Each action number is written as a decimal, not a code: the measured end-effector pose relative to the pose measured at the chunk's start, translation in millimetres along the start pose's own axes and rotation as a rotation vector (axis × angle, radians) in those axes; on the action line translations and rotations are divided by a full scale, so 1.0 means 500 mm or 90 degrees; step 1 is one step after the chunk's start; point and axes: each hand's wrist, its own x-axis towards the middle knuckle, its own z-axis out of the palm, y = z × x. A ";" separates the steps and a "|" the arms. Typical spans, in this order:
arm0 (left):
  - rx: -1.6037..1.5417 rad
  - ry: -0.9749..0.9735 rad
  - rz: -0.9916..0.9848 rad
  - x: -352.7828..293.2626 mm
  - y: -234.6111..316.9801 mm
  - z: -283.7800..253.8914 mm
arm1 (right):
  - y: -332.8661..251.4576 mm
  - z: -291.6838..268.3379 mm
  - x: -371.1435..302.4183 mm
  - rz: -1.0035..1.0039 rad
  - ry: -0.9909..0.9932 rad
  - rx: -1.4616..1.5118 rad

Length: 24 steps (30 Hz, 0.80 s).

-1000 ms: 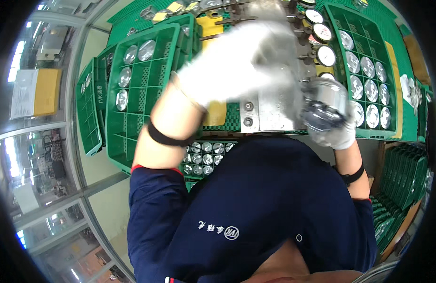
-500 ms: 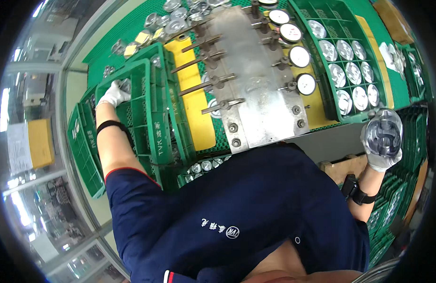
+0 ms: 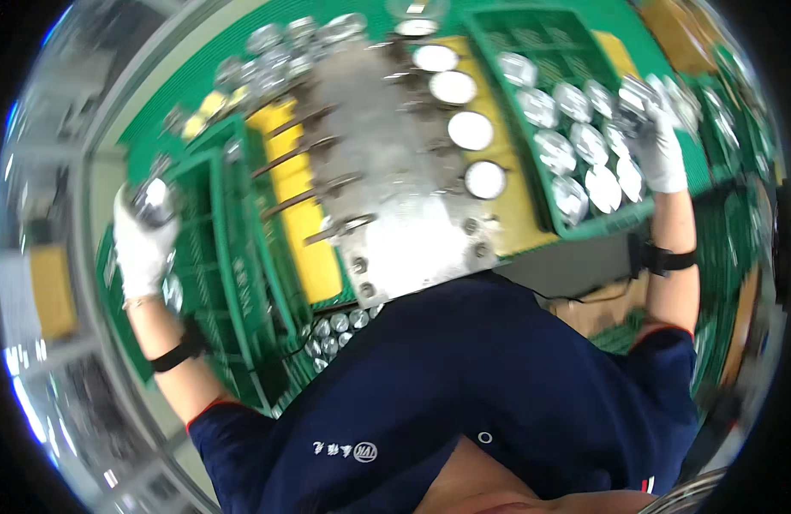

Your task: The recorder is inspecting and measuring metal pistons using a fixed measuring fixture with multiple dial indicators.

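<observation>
Both my hands wear white gloves. My left hand (image 3: 145, 248) is closed round a shiny metal piston (image 3: 155, 202), at the left side of the green divided crate (image 3: 217, 206). My right hand (image 3: 665, 156) grips another piston (image 3: 638, 104), tilted, at the right edge of the other green crate (image 3: 545, 193). Rows of bright pistons (image 3: 588, 144) sit in that crate's near compartments, while its far ones show no pistons. Motion blurs both held pistons, and the gloves hide part of them.
Between the crates stands a metal fixture plate (image 3: 382, 171) with lever clamps on its left and round white dial gauges (image 3: 470, 131) along its right. Yellow strips (image 3: 322, 265) flank it. More pistons (image 3: 271, 64) are grouped at the far left, and stacked green trays lie at the right.
My left hand has come out of the left crate with a piston and moved nearer. My right hand has carried its piston away from me to the right crate's edge. The view has shifted.
</observation>
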 end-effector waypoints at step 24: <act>-0.403 0.250 -0.123 -0.306 0.392 -0.068 | 0.241 -0.069 0.497 0.104 0.024 -1.120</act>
